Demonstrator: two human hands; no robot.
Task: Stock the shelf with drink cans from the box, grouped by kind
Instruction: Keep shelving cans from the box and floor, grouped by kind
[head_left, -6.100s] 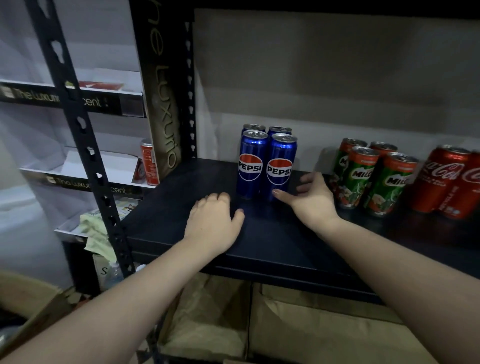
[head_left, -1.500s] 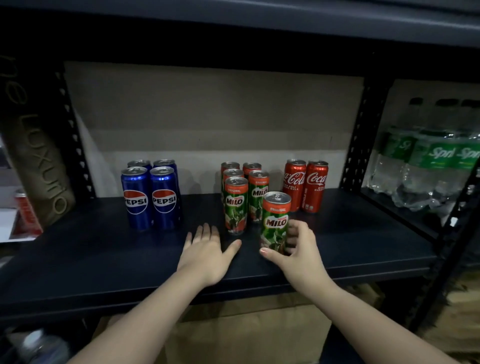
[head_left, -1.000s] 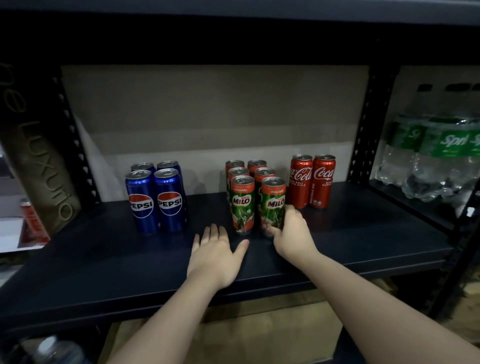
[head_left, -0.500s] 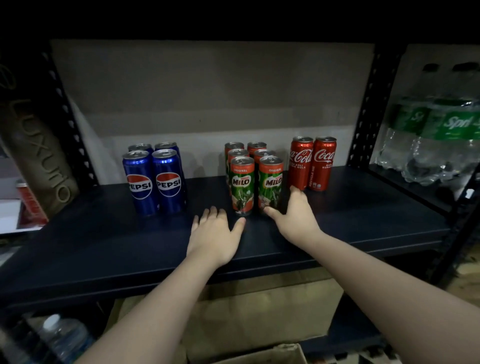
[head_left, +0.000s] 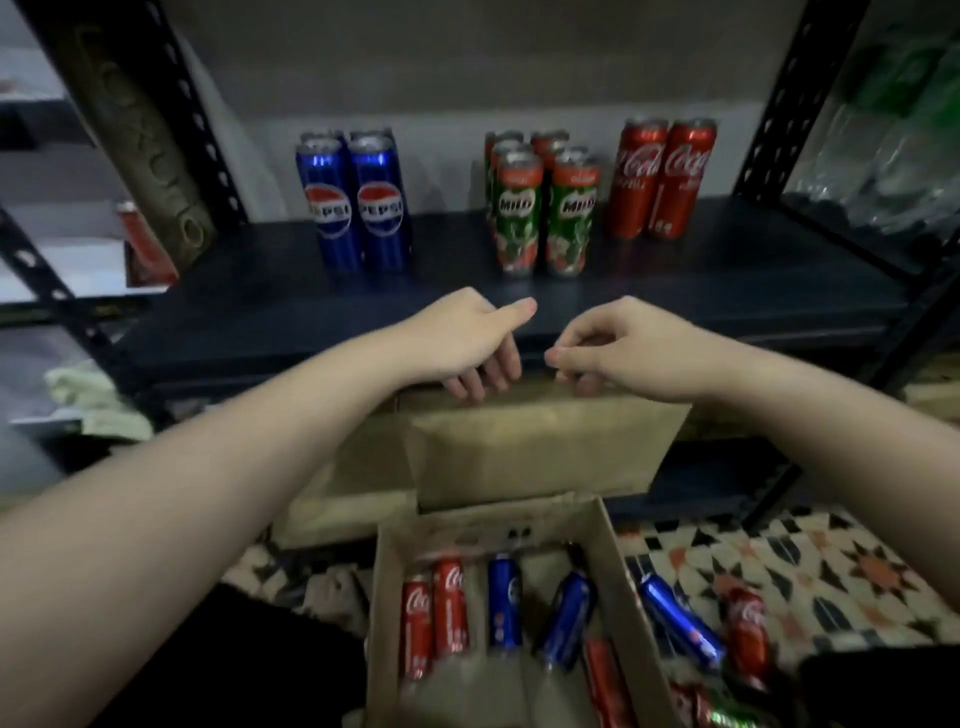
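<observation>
On the dark shelf (head_left: 727, 280) stand three groups: blue Pepsi cans (head_left: 358, 202) at the left, green Milo cans (head_left: 540, 208) in the middle, red Coca-Cola cans (head_left: 662, 176) at the right. Below, an open cardboard box (head_left: 387, 587) holds several red and blue cans lying down. More cans (head_left: 680, 626) lie on the patterned floor right of the box. My left hand (head_left: 467, 338) and my right hand (head_left: 623, 345) hang in front of the shelf's front edge, fingers loosely curled downward, holding nothing.
Black perforated uprights (head_left: 779, 93) frame the shelf. Clear bottles with green labels (head_left: 893, 135) fill the bay at the right. A larger cardboard box (head_left: 540, 452) sits under the shelf. White shelves and a lettered board (head_left: 140, 135) stand at the left.
Both hands have come off the shelf top and back to its front edge. My right hand let go of the front Milo can. The view has tilted down, bringing the box into sight.
</observation>
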